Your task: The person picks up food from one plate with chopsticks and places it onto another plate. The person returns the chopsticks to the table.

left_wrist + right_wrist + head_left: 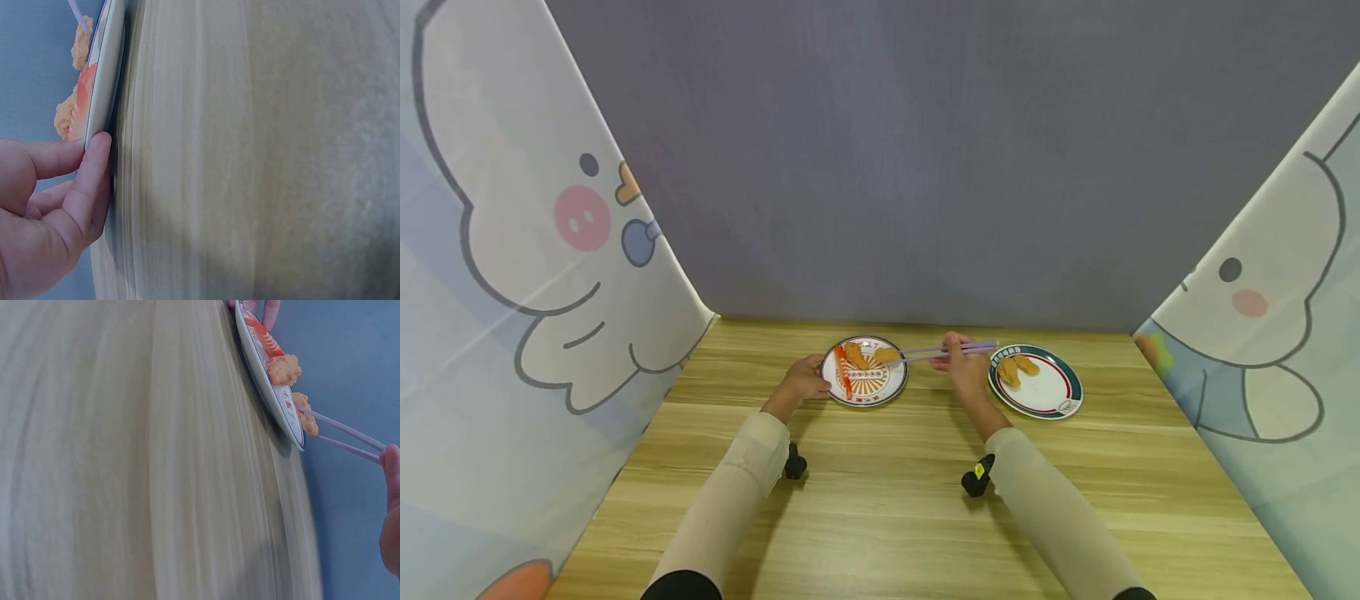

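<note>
My left hand [805,382] pinches the left rim of a round white plate [889,386] with an orange sunburst pattern; the left wrist view shows thumb and fingers on either side of the rim. An orange-and-white striped shrimp-like piece [844,372] and a fried chicken piece [854,356] lie on its left half. My right hand [964,371] holds a pair of light purple chopsticks [347,430] pointing left. Their tips meet a second fried chicken piece [306,415] at the plate's right side.
A green-rimmed white plate [1051,390] stands to the right of my right hand, bearing fried chicken pieces [1009,372] on its left side. Both plates are near the back of the wooden table [880,500], before a grey wall [925,167]. Cartoon-printed panels [647,350] flank the table.
</note>
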Demonstrator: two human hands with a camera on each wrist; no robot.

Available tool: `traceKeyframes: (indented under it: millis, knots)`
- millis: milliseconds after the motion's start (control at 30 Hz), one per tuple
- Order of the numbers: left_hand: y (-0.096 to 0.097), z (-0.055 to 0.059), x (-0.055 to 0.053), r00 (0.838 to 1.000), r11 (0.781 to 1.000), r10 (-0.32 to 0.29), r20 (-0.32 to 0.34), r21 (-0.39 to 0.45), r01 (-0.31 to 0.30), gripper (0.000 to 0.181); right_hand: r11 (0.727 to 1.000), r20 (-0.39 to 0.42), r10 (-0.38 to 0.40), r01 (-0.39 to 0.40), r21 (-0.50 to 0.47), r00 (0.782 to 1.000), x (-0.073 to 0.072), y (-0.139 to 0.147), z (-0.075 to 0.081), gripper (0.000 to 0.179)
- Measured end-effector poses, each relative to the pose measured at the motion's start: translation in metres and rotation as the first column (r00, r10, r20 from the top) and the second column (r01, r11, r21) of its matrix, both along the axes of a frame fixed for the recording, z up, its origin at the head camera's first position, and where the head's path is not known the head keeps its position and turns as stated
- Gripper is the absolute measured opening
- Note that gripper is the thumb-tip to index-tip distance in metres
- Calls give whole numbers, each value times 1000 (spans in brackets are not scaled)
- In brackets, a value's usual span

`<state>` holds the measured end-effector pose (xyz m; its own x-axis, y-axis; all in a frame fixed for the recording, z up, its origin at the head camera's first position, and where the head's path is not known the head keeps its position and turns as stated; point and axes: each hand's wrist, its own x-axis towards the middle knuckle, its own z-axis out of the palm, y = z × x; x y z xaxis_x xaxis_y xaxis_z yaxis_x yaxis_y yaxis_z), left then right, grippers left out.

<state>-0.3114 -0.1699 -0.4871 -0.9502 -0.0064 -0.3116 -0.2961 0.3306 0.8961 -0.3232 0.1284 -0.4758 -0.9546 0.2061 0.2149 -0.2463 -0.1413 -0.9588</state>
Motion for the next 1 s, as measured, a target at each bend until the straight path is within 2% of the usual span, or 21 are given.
traceKeyframes:
  millis: [133,300,533,600,767,1000]
  knots:
    - [0,0,-1,1000,1000,3,-1,-9,-3,74,1000,-1,21,-21,-21,1000,4,6,6,31]
    - [-1,3,2,1000,1000,-9,-4,7,9,78,999,2,38,-38,-5,999,14,9,21,25]
    - [-1,0,0,1000,1000,2,4,-8,-2,77,999,15,31,-30,-44,999,15,16,20,29]
    - [-1,1,0,1000,1000,7,4,-7,-7,77,999,14,32,-32,-42,999,19,18,26,32]
    - [-2,1,0,1000,1000,16,14,2,-16,78,998,5,19,-19,-55,1000,19,24,27,34]
    - [-2,1,2,1000,1000,9,8,-8,-9,75,998,-19,21,-22,-64,1000,24,33,36,23]
